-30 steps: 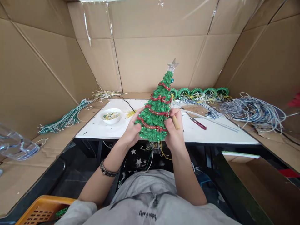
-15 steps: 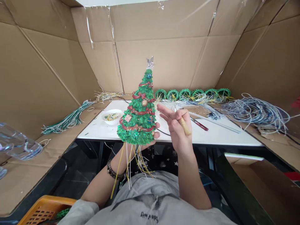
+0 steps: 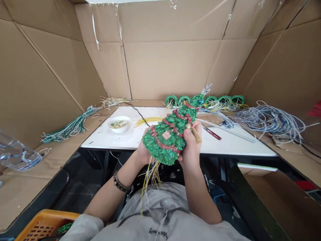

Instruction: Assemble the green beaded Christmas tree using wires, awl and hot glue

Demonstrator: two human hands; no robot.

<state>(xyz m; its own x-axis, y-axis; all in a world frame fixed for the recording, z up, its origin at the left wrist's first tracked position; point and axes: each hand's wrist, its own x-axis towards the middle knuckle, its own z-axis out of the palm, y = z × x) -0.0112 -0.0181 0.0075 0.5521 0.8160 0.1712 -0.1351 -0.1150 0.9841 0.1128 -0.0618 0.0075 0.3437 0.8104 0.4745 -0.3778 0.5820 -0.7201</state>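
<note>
A glittery green Christmas tree [image 3: 170, 134] with red garlands and a clear star at its tip is held over the table's front edge, leaning to the right. My left hand [image 3: 144, 150] grips it at the lower left, its fingers partly hidden behind the tree. My right hand [image 3: 190, 144] holds the tree's right side with the thumb in front. A wooden-handled tool [image 3: 196, 136] is also in my right hand; its far end is hidden. Yellow and white wires [image 3: 153, 174] hang from the tree's base.
On the white table [image 3: 100, 139] are a bowl [image 3: 119, 125] of wire scraps, yellow wires [image 3: 149, 120] and red-handled scissors [image 3: 212, 133]. Green rings [image 3: 172, 100] line the back. Wire bundles lie left [image 3: 67, 129] and right [image 3: 273, 120]. An orange basket [image 3: 45, 226] stands lower left.
The tree has tilted from upright to leaning right and moved right and lower. My right hand has closed on its side, keeping the wooden-handled tool.
</note>
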